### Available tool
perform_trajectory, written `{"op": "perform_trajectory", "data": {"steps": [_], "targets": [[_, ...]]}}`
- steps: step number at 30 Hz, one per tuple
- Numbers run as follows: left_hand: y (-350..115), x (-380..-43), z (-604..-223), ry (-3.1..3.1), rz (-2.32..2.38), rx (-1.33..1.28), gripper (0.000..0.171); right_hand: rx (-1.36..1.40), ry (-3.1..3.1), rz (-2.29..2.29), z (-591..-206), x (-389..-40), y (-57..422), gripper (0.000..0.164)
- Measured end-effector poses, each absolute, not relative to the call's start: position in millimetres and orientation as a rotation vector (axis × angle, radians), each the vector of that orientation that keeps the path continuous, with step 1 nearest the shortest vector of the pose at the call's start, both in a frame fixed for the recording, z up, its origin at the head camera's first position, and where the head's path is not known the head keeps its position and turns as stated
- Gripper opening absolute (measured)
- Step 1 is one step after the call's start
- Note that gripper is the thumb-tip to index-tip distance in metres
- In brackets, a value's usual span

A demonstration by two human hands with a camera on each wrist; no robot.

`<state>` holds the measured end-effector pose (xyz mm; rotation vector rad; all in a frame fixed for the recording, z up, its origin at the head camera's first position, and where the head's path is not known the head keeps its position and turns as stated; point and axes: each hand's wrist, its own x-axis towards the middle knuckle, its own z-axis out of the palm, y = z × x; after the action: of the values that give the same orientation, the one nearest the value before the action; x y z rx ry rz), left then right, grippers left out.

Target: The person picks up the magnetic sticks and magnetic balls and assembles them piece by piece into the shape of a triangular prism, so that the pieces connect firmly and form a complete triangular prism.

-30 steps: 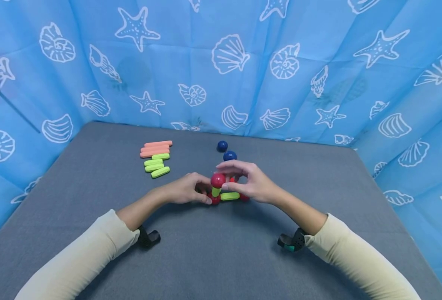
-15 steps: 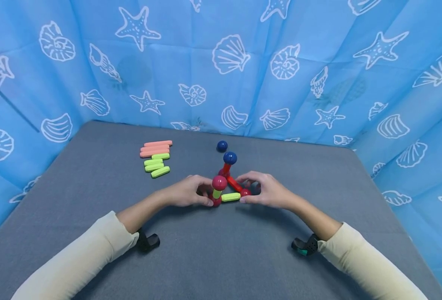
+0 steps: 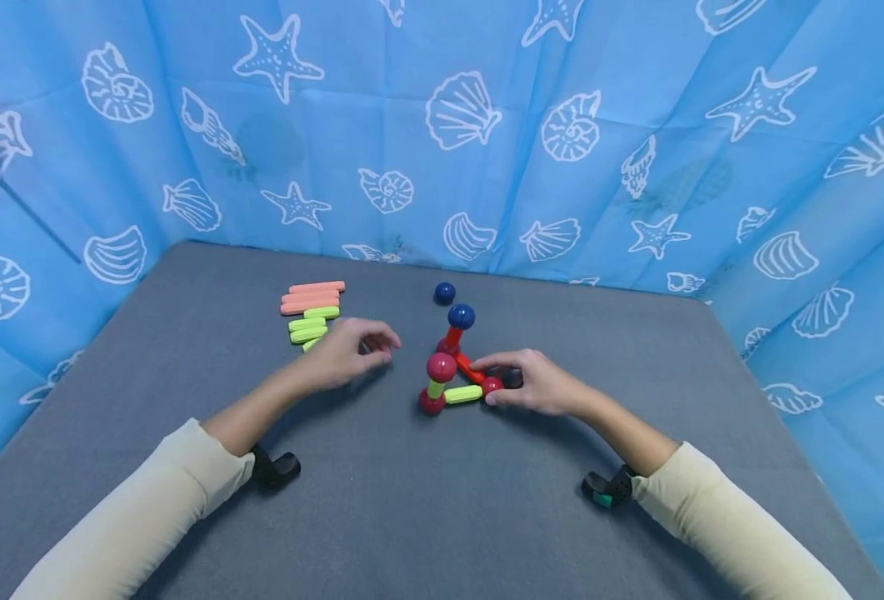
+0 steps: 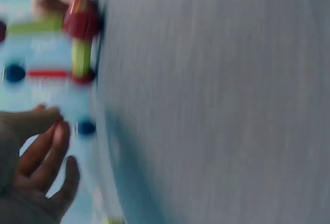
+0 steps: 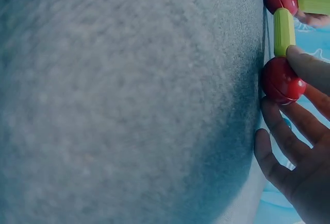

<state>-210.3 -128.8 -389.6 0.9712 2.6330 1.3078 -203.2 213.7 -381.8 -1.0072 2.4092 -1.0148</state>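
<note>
My right hand [image 3: 535,382] pinches a red ball [image 3: 491,386] at the right corner of a ball-and-rod structure, the thumb [image 5: 309,69] on one side and fingers on the other. From that ball a yellow-green rod [image 3: 463,394] runs to another red ball [image 3: 432,402], above which a short yellow-green rod carries a third red ball [image 3: 442,367]. A red rod [image 3: 469,368] leads back to a further corner, where an upright red rod bears a blue ball [image 3: 461,317]. Left of the structure, my left hand [image 3: 347,354] hovers with loosely bent fingers, holding nothing; its wrist view is blurred.
Salmon rods [image 3: 312,297] lie at the back left, with several yellow-green rods [image 3: 307,329] beside them, partly hidden by my left hand. A loose blue ball [image 3: 445,292] sits behind the structure. A blue shell-patterned curtain [image 3: 412,125] borders the grey table [image 3: 427,500].
My left hand has let go of the left red ball and moved left toward the rods. My right hand has gone from the upper red ball down to the right corner ball.
</note>
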Motion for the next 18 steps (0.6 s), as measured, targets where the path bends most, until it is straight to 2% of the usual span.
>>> {"op": "perform_trajectory", "data": {"steps": [10,18], "targets": [[-214.6,-243.2,-403.7,3.074,1.420,0.446,0.019,-0.989,2.402,-1.021,-384.0,-203.2,215.4,0.050],[-239.4,-249.5,-405.9,3.044,1.219,0.307,0.024,-0.996,2.397,-1.044,-385.4,-203.9,216.7,0.049]]}}
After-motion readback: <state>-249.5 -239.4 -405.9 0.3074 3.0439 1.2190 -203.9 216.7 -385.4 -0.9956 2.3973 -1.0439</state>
